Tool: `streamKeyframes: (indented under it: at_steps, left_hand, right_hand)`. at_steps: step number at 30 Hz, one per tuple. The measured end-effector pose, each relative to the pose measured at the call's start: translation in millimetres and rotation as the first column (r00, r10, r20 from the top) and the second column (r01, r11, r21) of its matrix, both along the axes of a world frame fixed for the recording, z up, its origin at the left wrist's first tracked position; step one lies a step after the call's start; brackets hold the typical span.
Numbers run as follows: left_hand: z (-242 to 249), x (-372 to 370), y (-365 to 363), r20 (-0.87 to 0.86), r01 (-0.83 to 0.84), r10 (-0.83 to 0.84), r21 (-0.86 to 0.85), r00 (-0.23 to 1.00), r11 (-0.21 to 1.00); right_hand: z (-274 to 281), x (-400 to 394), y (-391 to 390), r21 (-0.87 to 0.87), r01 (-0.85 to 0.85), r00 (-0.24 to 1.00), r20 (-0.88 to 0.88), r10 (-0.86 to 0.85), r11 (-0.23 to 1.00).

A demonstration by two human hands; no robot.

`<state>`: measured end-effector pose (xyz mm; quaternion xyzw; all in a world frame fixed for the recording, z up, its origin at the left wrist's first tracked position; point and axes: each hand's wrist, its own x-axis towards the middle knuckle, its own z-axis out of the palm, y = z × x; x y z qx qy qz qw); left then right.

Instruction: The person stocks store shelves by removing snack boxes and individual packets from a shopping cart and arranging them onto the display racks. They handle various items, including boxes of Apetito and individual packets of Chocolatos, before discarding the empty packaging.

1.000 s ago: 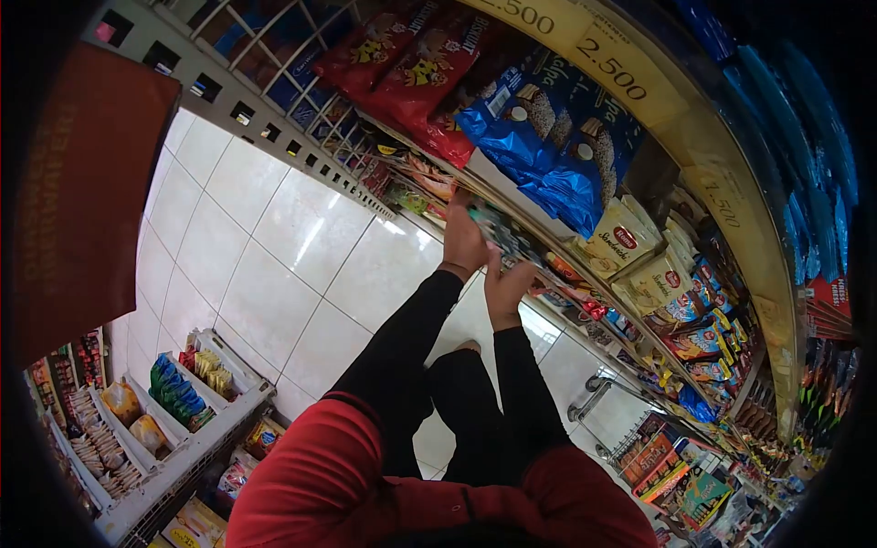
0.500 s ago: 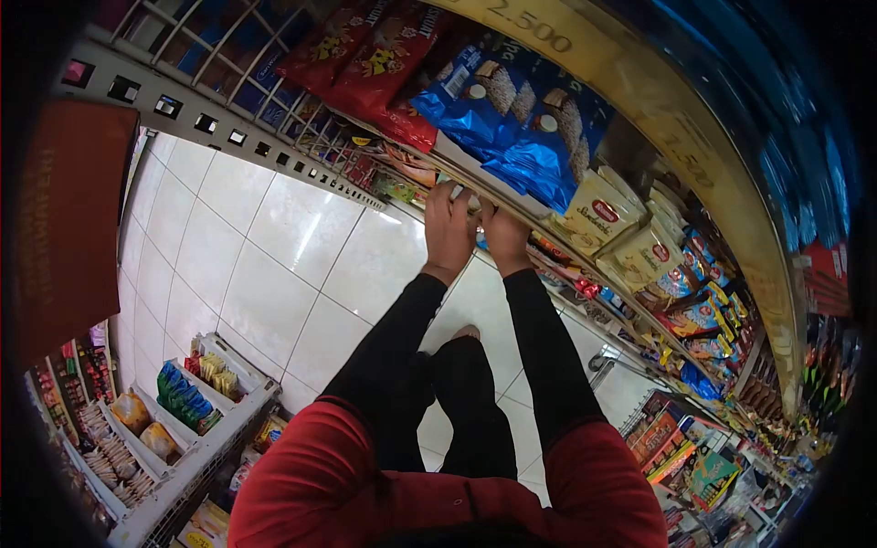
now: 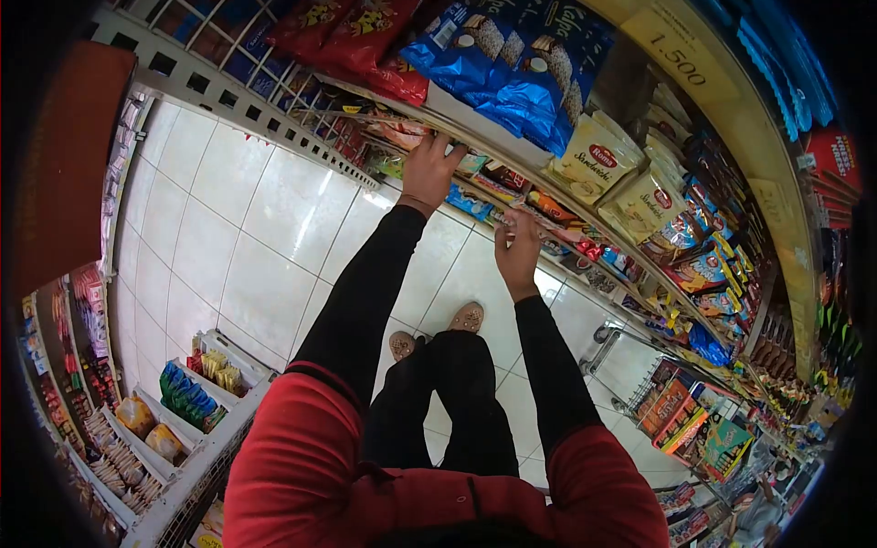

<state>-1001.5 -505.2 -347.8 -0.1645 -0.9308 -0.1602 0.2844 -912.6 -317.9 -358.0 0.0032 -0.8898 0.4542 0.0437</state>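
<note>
My left hand (image 3: 429, 172) is at the front edge of a snack shelf (image 3: 498, 187), its fingers and thumb apart and the fingertips partly hidden by the edge. Lower and to the right, my right hand (image 3: 520, 251) is raised before the lower shelf with its fingers bent together. Something small and pale shows at its fingertips, too small to name. Just above the hands lie blue wafer packs (image 3: 525, 78) and cream-coloured Roma Sandwich biscuit packs (image 3: 598, 157). Orange and red snack packs (image 3: 553, 208) sit on the level below, beside my right hand.
Red snack bags (image 3: 370, 50) lie by a wire grid at the upper left. A yellow price strip (image 3: 681, 46) curves overhead. A white display rack (image 3: 206, 416) stands at lower left, a brown box (image 3: 68, 164) above it. White floor tiles (image 3: 247, 210) lie below.
My hands have moved apart: the left to the left and up along the shelf edge, the right lower and away from it. The view has shifted, and both shoes now show.
</note>
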Motion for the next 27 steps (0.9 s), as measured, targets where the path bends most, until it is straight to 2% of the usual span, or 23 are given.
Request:
streamKeyframes:
  at_steps: [1, 2, 3, 4, 5, 8, 10, 13, 14, 16, 17, 20, 21, 22, 23, 24, 25, 27]
  left_hand:
    - [-3, 4, -1, 0.033, -0.005, 0.005, 0.008, 0.999, 1.000]
    - [-5, 4, -2, 0.060, -0.011, 0.010, 0.017, 0.998, 1.000]
    - [-4, 4, -4, 0.054, -0.009, 0.008, 0.015, 0.998, 1.000]
    - [-3, 4, -6, 0.152, 0.015, -0.014, -0.009, 0.988, 1.000]
    - [-2, 4, -8, 0.251, 0.041, -0.032, -0.030, 0.968, 0.999]
    - [-5, 2, -11, 0.263, 0.084, -0.074, -0.026, 0.962, 0.996]
    - [-3, 3, -12, 0.278, 0.093, -0.076, -0.049, 0.957, 0.994]
    - [-1, 3, -13, 0.299, 0.110, -0.085, -0.067, 0.950, 0.992]
    - [-2, 3, -13, 0.310, 0.116, -0.092, -0.061, 0.946, 0.991]
    - [-2, 6, -11, 0.302, 0.095, -0.074, -0.054, 0.951, 0.994]
    - [-2, 7, -10, 0.288, 0.085, -0.064, -0.060, 0.955, 0.995]
    - [-5, 9, -8, 0.281, 0.066, -0.048, -0.055, 0.959, 0.996]
    - [-3, 13, -6, 0.231, 0.038, -0.054, 0.075, 0.972, 0.996]
    - [4, 19, -1, 0.179, 0.016, -0.053, 0.205, 0.982, 0.979]
    - [11, 30, 10, 0.164, -0.044, -0.009, 0.317, 0.986, 0.947]
    - [15, 36, 18, 0.120, -0.040, -0.001, 0.337, 0.993, 0.941]
    - [12, 40, 25, 0.112, 0.032, -0.071, 0.316, 0.991, 0.948]
    - [-4, 43, 45, 0.200, 0.169, -0.201, 0.166, 0.959, 0.971]
  right_hand:
    - [3, -3, -3, 0.121, 0.012, 0.999, 0.029, -0.016, 0.993]
    - [7, -8, -8, 0.118, 0.012, 1.000, 0.024, -0.015, 0.993]
    - [11, -14, -12, 0.256, 0.013, 0.990, -0.139, 0.024, 0.967]
    - [14, -20, -13, 0.389, 0.038, 0.953, -0.291, 0.084, 0.920]
    - [6, -27, -12, 0.391, 0.041, 0.952, -0.294, 0.082, 0.920]
    - [-18, -50, -9, 0.456, -0.017, 0.972, -0.202, 0.122, 0.890]
    - [-19, -61, -12, 0.561, -0.082, 0.995, -0.007, 0.104, 0.824]
    - [-19, -63, -16, 0.629, -0.111, 0.994, 0.058, 0.096, 0.769]
    - [-19, -58, -18, 0.613, -0.029, 0.992, -0.081, 0.099, 0.790]
    - [-16, -52, -18, 0.600, -0.041, 0.985, -0.109, 0.133, 0.799]
    - [-12, -51, -18, 0.576, -0.109, 0.994, 0.045, 0.101, 0.810]
    - [-16, -50, -8, 0.498, -0.181, 0.982, 0.040, 0.186, 0.848]
    - [-21, -48, -5, 0.508, -0.147, 0.976, -0.065, 0.208, 0.849]
    - [-16, -45, 0, 0.513, -0.184, 0.970, -0.044, 0.240, 0.838]
    - [-17, -47, 4, 0.486, -0.171, 0.944, -0.170, 0.284, 0.857]
    - [-19, -47, 9, 0.455, -0.166, 0.902, -0.289, 0.321, 0.875]
    - [-8, -48, 12, 0.458, -0.172, 0.897, -0.292, 0.330, 0.872]
    - [13, -52, 21, 0.556, -0.294, 0.878, -0.164, 0.449, 0.777]
